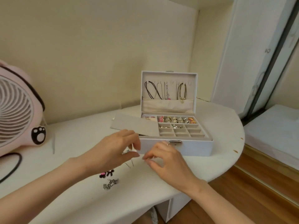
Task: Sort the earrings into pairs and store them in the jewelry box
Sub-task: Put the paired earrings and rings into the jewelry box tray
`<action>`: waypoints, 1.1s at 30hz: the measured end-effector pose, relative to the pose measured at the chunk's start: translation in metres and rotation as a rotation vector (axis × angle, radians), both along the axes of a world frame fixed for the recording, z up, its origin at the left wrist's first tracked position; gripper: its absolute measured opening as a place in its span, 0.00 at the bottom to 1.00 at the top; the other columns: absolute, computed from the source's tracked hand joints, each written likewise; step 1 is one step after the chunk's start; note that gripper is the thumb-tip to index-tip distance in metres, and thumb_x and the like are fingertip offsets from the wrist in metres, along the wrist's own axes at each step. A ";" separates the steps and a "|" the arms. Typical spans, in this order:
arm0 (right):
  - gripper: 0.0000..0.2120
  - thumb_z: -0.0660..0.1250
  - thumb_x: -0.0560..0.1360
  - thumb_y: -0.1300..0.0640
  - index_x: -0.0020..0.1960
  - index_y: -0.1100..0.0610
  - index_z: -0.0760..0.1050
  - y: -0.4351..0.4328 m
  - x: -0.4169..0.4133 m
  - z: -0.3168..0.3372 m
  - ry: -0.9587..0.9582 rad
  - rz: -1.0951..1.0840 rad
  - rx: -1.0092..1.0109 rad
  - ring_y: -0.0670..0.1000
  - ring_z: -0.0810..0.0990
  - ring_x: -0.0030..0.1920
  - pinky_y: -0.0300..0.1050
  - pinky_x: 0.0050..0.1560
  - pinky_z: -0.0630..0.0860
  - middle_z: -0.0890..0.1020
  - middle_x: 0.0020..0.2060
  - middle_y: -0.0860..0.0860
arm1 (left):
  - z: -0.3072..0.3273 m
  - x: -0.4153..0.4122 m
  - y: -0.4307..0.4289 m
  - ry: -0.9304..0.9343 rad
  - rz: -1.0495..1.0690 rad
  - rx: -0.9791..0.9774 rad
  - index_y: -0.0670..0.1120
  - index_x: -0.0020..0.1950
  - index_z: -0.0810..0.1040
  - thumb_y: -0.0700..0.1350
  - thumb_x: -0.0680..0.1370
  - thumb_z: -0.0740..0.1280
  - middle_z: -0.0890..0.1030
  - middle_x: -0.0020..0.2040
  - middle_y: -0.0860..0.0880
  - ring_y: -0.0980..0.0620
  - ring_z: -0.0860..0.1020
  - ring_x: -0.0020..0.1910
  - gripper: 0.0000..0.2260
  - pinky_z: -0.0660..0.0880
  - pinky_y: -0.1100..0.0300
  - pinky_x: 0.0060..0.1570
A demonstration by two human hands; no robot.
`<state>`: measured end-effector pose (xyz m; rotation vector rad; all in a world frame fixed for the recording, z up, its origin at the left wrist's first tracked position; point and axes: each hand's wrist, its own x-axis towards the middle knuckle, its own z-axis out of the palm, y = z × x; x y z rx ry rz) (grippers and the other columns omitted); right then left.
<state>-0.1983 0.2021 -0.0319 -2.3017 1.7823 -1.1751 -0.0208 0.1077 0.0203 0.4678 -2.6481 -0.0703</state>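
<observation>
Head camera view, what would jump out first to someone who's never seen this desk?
The open white jewelry box stands at centre, with necklaces hanging inside its raised lid and a row of colourful rings in its tray. Just in front, the left hand pinches a small pale earring beside the right hand. A pink fan fills the far left.

The one view comes from the person's head: a wide-angle camera facing forward and down onto the bench (77, 138). The left hand (111, 151) and right hand (169, 162) sit close, just below centre. The box (194, 147) stands just beyond them at 12 o'clock, the fan (14, 110) at 9, and the floor (267, 183) at 4.
</observation>
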 end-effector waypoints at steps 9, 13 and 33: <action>0.10 0.72 0.70 0.51 0.50 0.49 0.81 -0.018 0.061 -0.009 -0.096 0.193 0.274 0.44 0.72 0.45 0.39 0.49 0.70 0.73 0.40 0.43 | -0.012 0.066 -0.008 -0.262 0.102 0.312 0.59 0.37 0.69 0.47 0.73 0.70 0.76 0.36 0.61 0.62 0.74 0.37 0.12 0.67 0.71 0.37; 0.08 0.73 0.68 0.50 0.46 0.50 0.81 -0.024 0.064 -0.011 -0.097 0.173 0.276 0.43 0.71 0.42 0.39 0.46 0.69 0.71 0.38 0.42 | -0.016 0.069 -0.002 -0.380 0.127 0.358 0.59 0.40 0.69 0.66 0.63 0.69 0.76 0.39 0.60 0.61 0.72 0.40 0.15 0.68 0.71 0.39; 0.04 0.72 0.69 0.64 0.39 0.57 0.82 -0.003 0.021 -0.005 -0.327 0.140 0.233 0.46 0.78 0.39 0.31 0.43 0.70 0.80 0.37 0.46 | -0.011 0.032 0.015 -0.259 0.016 0.217 0.57 0.43 0.69 0.52 0.75 0.64 0.74 0.38 0.62 0.64 0.72 0.41 0.05 0.69 0.70 0.41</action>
